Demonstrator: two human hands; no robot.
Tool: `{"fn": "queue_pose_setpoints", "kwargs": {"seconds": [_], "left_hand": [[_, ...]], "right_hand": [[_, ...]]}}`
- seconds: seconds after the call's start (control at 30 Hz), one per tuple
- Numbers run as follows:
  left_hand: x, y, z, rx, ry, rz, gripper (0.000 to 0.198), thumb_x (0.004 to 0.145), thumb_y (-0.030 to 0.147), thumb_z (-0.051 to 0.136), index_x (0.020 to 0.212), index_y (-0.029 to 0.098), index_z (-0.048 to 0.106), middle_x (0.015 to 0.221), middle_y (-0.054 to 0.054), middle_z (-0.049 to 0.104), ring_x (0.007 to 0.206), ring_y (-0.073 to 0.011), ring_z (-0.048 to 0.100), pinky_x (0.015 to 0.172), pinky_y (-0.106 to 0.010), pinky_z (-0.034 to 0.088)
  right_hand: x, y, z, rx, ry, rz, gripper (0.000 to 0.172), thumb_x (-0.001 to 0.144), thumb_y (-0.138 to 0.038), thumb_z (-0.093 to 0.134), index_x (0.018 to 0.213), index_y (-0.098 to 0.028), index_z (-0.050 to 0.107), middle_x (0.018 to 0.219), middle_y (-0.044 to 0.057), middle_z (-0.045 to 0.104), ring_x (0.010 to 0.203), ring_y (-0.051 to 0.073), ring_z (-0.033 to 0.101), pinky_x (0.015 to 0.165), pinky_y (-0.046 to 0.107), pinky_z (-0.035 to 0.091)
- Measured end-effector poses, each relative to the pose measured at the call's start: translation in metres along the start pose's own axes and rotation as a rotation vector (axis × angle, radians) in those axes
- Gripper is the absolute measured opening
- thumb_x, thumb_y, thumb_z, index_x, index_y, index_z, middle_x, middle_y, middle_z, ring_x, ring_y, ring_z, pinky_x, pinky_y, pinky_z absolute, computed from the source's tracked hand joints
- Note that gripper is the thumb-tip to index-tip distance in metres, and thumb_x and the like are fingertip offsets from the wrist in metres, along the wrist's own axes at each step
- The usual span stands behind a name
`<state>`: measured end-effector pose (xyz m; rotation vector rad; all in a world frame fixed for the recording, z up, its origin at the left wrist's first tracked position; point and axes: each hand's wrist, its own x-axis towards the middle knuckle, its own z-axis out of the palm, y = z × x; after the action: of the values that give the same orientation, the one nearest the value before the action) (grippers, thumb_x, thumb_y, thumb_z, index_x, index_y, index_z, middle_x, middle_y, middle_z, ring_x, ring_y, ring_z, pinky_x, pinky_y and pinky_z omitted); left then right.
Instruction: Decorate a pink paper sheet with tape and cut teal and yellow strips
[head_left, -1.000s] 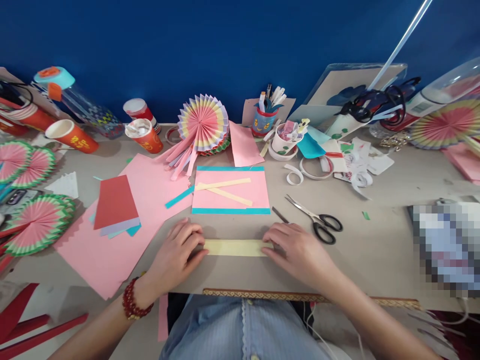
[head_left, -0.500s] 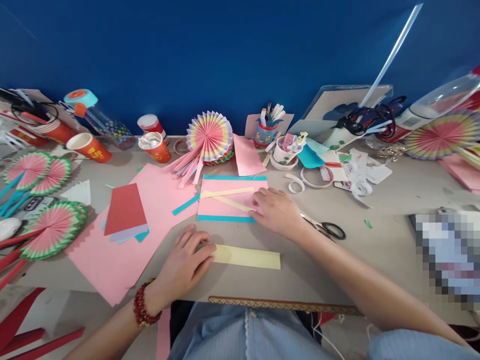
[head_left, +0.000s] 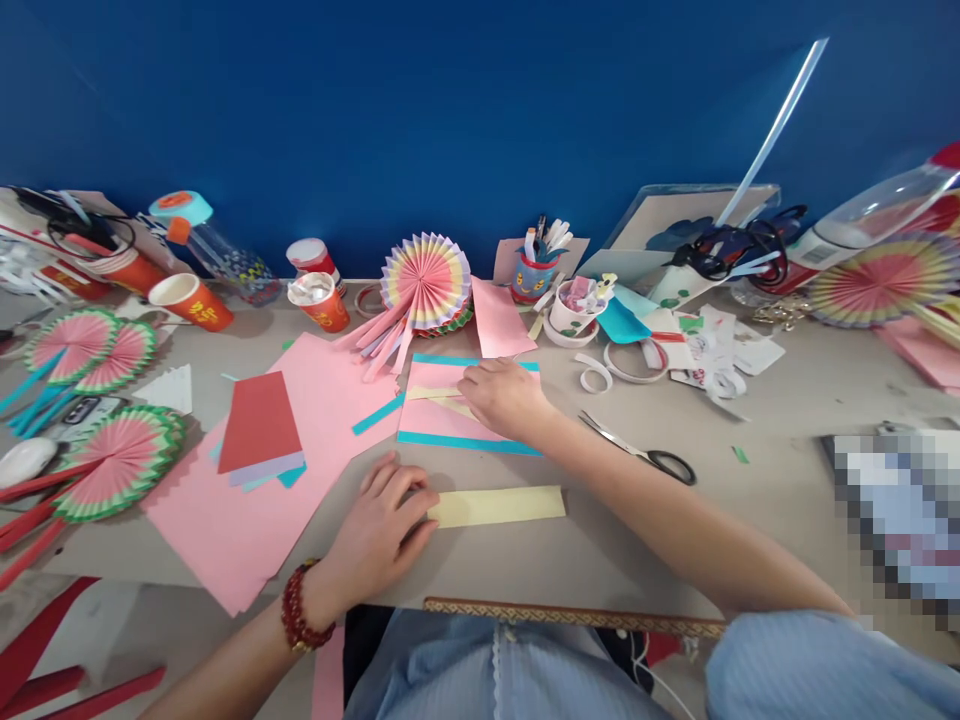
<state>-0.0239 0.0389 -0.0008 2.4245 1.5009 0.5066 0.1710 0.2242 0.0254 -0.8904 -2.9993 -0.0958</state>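
Observation:
My left hand rests near the table's front edge, its thumb and fingers closed at the left end of a wide pale-yellow paper strip. That strip lies flat, pointing right. Farther back, my right hand bends palm-down over a pink paper sheet with blue bands along its long edges. Two thin pale-yellow strips run across this sheet and under the right fingers, which are curled; what they grip is hidden. Black-handled scissors lie partly open beyond my right forearm.
Large pink paper with a stack of red and coloured cards lies at left. Folded paper fans stand at the back and far left. Cups, a pen holder and tape rolls line the blue wall.
My right hand has slid left over the thin strips, uncovering the pink sheet's right part and more of the scissors. The wide yellow strip has turned slightly, its right end now farther back.

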Motion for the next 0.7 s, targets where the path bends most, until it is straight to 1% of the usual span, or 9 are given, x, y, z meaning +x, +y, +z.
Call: {"fn": "queue_pose_setpoints", "kwargs": {"seconds": [0.13, 0.23, 0.3, 0.4, 0.47, 0.53, 0.57, 0.63, 0.7], "left_hand": [[-0.001, 0.000, 0.000, -0.013, -0.018, -0.006, 0.015, 0.094, 0.019, 0.052, 0.108, 0.023, 0.057, 0.110, -0.006, 0.057, 0.104, -0.0224, 0.054, 0.114, -0.056, 0.032], [-0.001, -0.001, 0.001, -0.024, -0.022, -0.011, 0.016, 0.094, 0.018, 0.053, 0.108, 0.023, 0.057, 0.110, -0.006, 0.057, 0.104, -0.0224, 0.054, 0.115, -0.056, 0.031], [-0.001, -0.001, 0.001, -0.033, -0.021, -0.015, 0.016, 0.093, 0.019, 0.054, 0.109, 0.022, 0.056, 0.111, -0.006, 0.057, 0.105, -0.0228, 0.054, 0.115, -0.056, 0.031], [-0.001, -0.002, 0.001, -0.043, -0.020, -0.016, 0.017, 0.094, 0.021, 0.054, 0.111, 0.023, 0.056, 0.113, -0.007, 0.058, 0.107, -0.0231, 0.055, 0.116, -0.055, 0.031], [-0.001, -0.002, 0.001, -0.046, -0.020, -0.017, 0.018, 0.094, 0.023, 0.054, 0.112, 0.023, 0.057, 0.113, -0.007, 0.058, 0.107, -0.0231, 0.055, 0.116, -0.054, 0.030], [-0.001, -0.002, 0.000, -0.048, -0.022, -0.017, 0.017, 0.095, 0.024, 0.054, 0.112, 0.023, 0.057, 0.114, -0.007, 0.058, 0.108, -0.0236, 0.055, 0.116, -0.055, 0.030], [-0.001, -0.002, 0.000, -0.051, -0.020, -0.016, 0.018, 0.095, 0.024, 0.054, 0.112, 0.023, 0.057, 0.115, -0.007, 0.058, 0.110, -0.0240, 0.055, 0.116, -0.056, 0.029], [-0.002, -0.002, -0.002, -0.064, -0.027, -0.015, 0.019, 0.094, 0.024, 0.055, 0.114, 0.023, 0.056, 0.117, -0.008, 0.057, 0.112, -0.0246, 0.054, 0.117, -0.056, 0.028], [-0.002, -0.002, -0.004, -0.078, -0.046, -0.019, 0.022, 0.093, 0.020, 0.055, 0.115, 0.022, 0.056, 0.118, -0.008, 0.057, 0.113, -0.0245, 0.053, 0.118, -0.056, 0.025]], "right_hand": [[0.012, -0.001, 0.011, -0.014, 0.015, -0.018, 0.026, 0.093, -0.009, 0.045, 0.099, -0.016, 0.069, 0.097, 0.012, 0.070, 0.093, 0.025, 0.060, 0.078, 0.037, 0.039], [0.017, 0.002, 0.011, -0.003, 0.027, 0.007, 0.024, 0.093, -0.012, 0.046, 0.100, -0.015, 0.068, 0.099, 0.012, 0.069, 0.095, 0.026, 0.060, 0.079, 0.037, 0.039], [0.017, 0.004, 0.003, 0.005, 0.037, 0.040, 0.023, 0.094, -0.016, 0.045, 0.102, -0.013, 0.066, 0.100, 0.013, 0.069, 0.095, 0.026, 0.060, 0.080, 0.037, 0.039], [0.004, 0.004, -0.022, 0.071, 0.081, 0.128, 0.024, 0.095, -0.016, 0.040, 0.105, -0.012, 0.061, 0.095, 0.012, 0.067, 0.090, 0.024, 0.060, 0.076, 0.035, 0.039], [-0.016, 0.001, -0.040, 0.369, 0.154, 0.212, 0.019, 0.095, -0.017, 0.041, 0.102, -0.016, 0.058, 0.089, 0.007, 0.066, 0.081, 0.020, 0.058, 0.071, 0.031, 0.039], [-0.040, -0.005, -0.055, 0.754, 0.122, 0.161, 0.014, 0.095, -0.018, 0.041, 0.097, -0.019, 0.055, 0.085, 0.002, 0.063, 0.072, 0.014, 0.055, 0.067, 0.026, 0.040], [-0.052, -0.009, -0.058, 0.931, 0.059, 0.111, 0.013, 0.095, -0.018, 0.040, 0.096, -0.020, 0.054, 0.086, 0.001, 0.062, 0.071, 0.013, 0.054, 0.066, 0.025, 0.041], [-0.071, -0.019, -0.058, 1.187, -0.165, 0.038, 0.015, 0.095, -0.018, 0.041, 0.102, -0.020, 0.054, 0.085, 0.000, 0.059, 0.068, 0.011, 0.054, 0.062, 0.022, 0.042], [-0.084, -0.031, -0.048, 1.250, -0.264, 0.026, 0.019, 0.095, -0.017, 0.039, 0.103, -0.020, 0.057, 0.082, -0.001, 0.057, 0.068, 0.011, 0.052, 0.063, 0.022, 0.043]]}}
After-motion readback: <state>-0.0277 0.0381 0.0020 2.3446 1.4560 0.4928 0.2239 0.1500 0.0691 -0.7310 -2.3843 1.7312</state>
